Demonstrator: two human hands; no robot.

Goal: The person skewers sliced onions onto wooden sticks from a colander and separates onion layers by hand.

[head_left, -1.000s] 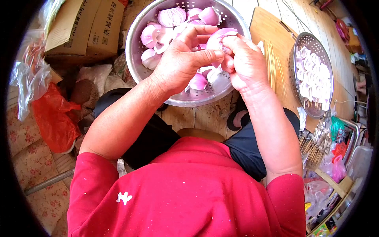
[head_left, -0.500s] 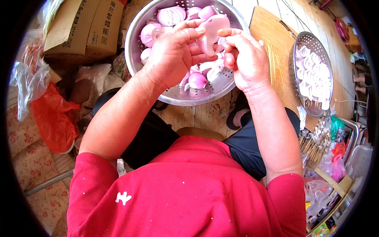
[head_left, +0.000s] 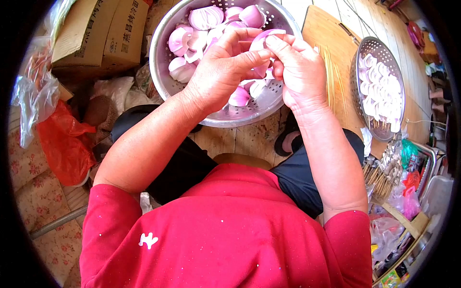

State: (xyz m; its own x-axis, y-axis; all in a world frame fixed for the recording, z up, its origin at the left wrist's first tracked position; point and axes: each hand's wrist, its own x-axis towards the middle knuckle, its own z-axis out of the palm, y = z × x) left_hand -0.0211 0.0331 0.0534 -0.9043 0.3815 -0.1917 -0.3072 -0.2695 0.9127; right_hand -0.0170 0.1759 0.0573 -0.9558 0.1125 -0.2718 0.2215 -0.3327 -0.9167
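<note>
Above the large metal colander [head_left: 161,77], both hands are at a piece of purple onion [head_left: 261,39]. My left hand [head_left: 225,65] curls around its left side, thumb across the front and fingers partly hidden behind. My right hand [head_left: 300,67] pinches its right edge between thumb and fingers. Beneath, the colander holds cut onion chunks [head_left: 180,41] and loose layers, among them a halved onion [head_left: 206,18] with its rings showing and a small wedge [head_left: 239,97] near the front rim.
To the right lies a wooden board [head_left: 321,29] with thin bamboo skewers [head_left: 331,77]. A second colander [head_left: 361,98] holds skewered onion pieces [head_left: 379,89]. More skewers [head_left: 382,180] stand at lower right. A cardboard box [head_left: 96,36] and a red plastic bag [head_left: 65,144] are on the left.
The onion piece has turned from showing its broad pale inner face to a more edge-on, purple side. My right thumb has come over it, and both hands have closed in around it.
</note>
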